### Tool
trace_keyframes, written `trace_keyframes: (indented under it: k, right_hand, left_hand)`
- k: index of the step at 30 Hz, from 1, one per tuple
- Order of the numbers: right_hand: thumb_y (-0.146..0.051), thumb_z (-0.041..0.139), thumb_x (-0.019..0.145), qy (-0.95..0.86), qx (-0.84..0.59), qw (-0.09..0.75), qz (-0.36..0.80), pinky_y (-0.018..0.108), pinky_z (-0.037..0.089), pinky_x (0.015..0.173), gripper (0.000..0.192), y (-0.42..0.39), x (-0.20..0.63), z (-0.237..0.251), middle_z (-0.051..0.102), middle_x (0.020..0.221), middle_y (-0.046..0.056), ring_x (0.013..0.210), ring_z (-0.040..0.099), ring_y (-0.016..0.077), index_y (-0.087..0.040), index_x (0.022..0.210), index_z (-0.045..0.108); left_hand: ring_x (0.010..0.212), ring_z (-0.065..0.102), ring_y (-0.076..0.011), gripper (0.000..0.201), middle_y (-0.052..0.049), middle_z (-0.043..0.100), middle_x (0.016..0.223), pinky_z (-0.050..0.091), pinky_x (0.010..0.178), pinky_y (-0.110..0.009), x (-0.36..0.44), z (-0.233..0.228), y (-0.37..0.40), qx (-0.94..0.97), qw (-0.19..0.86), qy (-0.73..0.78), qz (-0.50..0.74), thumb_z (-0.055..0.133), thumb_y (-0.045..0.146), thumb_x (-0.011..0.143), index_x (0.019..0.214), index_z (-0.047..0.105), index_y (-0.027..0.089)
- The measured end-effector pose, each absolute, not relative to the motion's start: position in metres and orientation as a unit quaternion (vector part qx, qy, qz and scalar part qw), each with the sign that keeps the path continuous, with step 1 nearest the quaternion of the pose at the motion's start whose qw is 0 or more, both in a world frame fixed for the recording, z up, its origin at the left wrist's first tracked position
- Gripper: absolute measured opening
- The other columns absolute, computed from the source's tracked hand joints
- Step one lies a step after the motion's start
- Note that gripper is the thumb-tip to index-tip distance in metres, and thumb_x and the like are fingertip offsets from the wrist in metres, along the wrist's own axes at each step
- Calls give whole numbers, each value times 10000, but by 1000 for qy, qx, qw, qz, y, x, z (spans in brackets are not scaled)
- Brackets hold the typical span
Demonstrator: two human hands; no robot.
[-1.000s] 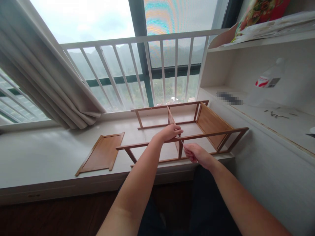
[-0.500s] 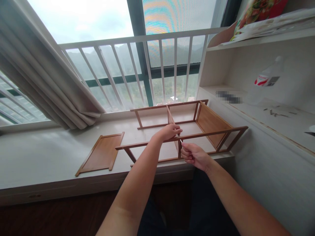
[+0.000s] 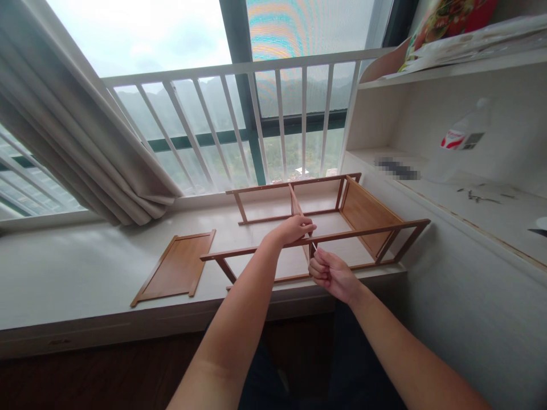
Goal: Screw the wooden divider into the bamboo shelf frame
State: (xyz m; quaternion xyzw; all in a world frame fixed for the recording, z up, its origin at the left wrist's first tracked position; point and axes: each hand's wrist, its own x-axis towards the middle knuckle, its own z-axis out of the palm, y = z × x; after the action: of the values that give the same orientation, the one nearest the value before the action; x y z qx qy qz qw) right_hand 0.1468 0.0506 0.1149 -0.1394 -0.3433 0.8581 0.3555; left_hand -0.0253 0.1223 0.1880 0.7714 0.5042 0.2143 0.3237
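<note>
**Both hands at the middle upright of a wooden rack frame on the window ledge**

A wooden rack frame (image 3: 363,213) lies on its side on the white window ledge (image 3: 77,273), toward the ledge's right end, with its near rail reaching the front edge. The frame has two long rails, a middle divider panel (image 3: 296,206) and a closed end panel on the right, close to the white shelf unit (image 3: 427,114).

The left hand (image 3: 294,229) rests on top of the near rail where the middle divider meets it, fingers curled over the joint and gripping it. The right hand (image 3: 331,272) sits just below and in front of that same joint, at the front edge of the ledge, clenched around a thin tool (image 3: 314,246) whose pale tip points up at the rail; the tool is too small to tell what kind it is. The two hands are close together, the left above the rail and the right below it, with the joint between them.

A loose wooden panel (image 3: 177,266) lies flat on the ledge to the left of the frame, well apart from both hands. A bunched curtain (image 3: 85,148) hangs over the ledge's back left part, before white window bars (image 3: 239,114). On the shelf unit to the right stand a plastic bottle (image 3: 464,139) and some small screws (image 3: 478,198).
</note>
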Motion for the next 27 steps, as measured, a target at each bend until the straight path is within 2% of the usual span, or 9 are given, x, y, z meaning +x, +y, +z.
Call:
trace_keyframes:
  k: [9, 19, 27]
  right_hand:
    - [-457, 638, 882, -305, -119, 385, 863, 182, 164, 391, 519, 45, 139, 109, 174, 570, -74, 506, 124, 93, -210, 608, 273]
    - [-442, 636, 879, -375, -181, 379, 826, 196, 133, 382, 510, 51, 145, 118, 227, 532, -86, 458, 146, 59, -208, 583, 294]
    - [-435, 631, 882, -385, -193, 389, 814, 195, 122, 387, 503, 49, 142, 118, 235, 530, -86, 454, 154, 57, -208, 585, 295]
  left_hand:
    - [534, 452, -115, 434, 3, 537, 592, 353, 527, -253, -25, 190, 121, 767, 323, 514, 210, 519, 575, 854, 727, 630, 175]
    - [515, 432, -115, 462, 7, 530, 574, 341, 511, -253, -25, 189, 121, 764, 325, 518, 207, 512, 608, 844, 729, 631, 177]
    - [526, 441, -114, 426, 1, 535, 586, 341, 508, -249, -24, 190, 121, 765, 330, 510, 214, 519, 567, 853, 723, 627, 175]
